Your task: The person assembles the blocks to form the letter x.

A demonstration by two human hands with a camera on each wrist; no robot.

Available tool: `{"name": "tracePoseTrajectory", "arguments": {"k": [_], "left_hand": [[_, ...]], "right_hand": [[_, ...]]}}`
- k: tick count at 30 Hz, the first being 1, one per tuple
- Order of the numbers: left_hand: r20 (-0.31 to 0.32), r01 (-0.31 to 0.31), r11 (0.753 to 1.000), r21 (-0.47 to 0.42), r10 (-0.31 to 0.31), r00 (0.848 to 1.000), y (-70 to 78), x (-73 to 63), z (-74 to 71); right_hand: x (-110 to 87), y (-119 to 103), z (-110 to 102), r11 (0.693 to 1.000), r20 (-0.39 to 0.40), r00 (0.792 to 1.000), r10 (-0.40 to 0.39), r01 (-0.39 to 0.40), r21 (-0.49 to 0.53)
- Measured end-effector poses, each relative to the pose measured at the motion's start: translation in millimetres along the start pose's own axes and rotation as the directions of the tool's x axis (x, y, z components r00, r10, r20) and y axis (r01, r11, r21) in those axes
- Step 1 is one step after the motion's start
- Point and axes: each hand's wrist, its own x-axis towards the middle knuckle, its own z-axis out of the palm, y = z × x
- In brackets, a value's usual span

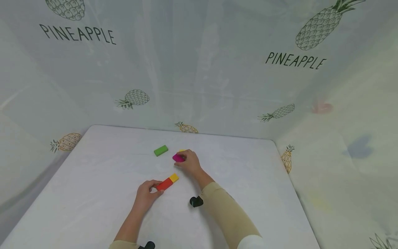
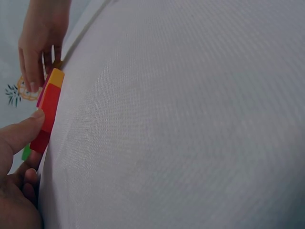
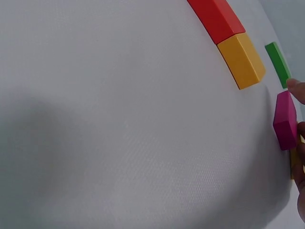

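Observation:
My left hand [image 1: 147, 195] pinches the red block [image 1: 164, 184] between thumb and fingers. A yellow-orange block [image 1: 174, 177] lies end to end with it, and in the right wrist view the orange block [image 3: 241, 61] meets the red block [image 3: 217, 19] with a thin seam. Farther out, my right hand [image 1: 190, 163] has its fingers around a magenta block [image 1: 178, 158]. Another yellow block [image 1: 182, 150] shows partly behind that hand. From the right wrist, the magenta block [image 3: 285, 120] overlaps this yellow piece [image 3: 293, 164], with fingertips beside both.
A green block [image 1: 161, 150] lies on the white table [image 1: 102, 180], left of the magenta one. Behind the table hangs a pale cloth [image 1: 192, 69] printed with pineapples. Black devices sit at both wrists, such as the one by the right sleeve [image 1: 196, 201].

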Motion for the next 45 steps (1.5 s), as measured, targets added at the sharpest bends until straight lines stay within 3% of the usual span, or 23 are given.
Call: {"name": "tracePoseTrajectory", "arguments": {"k": [11,19,27,33,38,45], "left_hand": [[0.001,-0.011,1.0,-0.011,0.011,1.0,-1.0,0.0,3.3],[-0.01,-0.013,1.0,-0.01,0.013,1.0,-3.3,1.9,9.3],[-0.016,-0.043,0.999,-0.002,0.043,0.999,-3.3,0.0,7.4],[-0.002,-0.037,0.999,0.007,0.037,0.999,-3.3,-0.5,5.1],[0.007,-0.038,0.999,0.009,0.038,0.999,-2.5,-0.2,3.3],[0.009,-0.031,0.999,0.013,0.031,0.999,-4.1,0.1,-0.4]], "right_hand": [[5.2,0,-1,0.996,0.016,1.0,0.015,-0.013,-0.089],[4.5,3,1,0.992,-0.015,1.0,0.026,-0.028,-0.125],[-3.1,0,0,0.998,-0.016,0.998,0.053,-0.052,0.042],[-3.7,-2,-2,0.992,0.012,0.998,0.056,-0.057,0.113],[-4.3,-3,-8,0.986,0.065,0.996,0.064,-0.073,0.149],[-7.6,-6,-16,0.99,0.135,0.991,0.01,-0.029,0.139]]}}
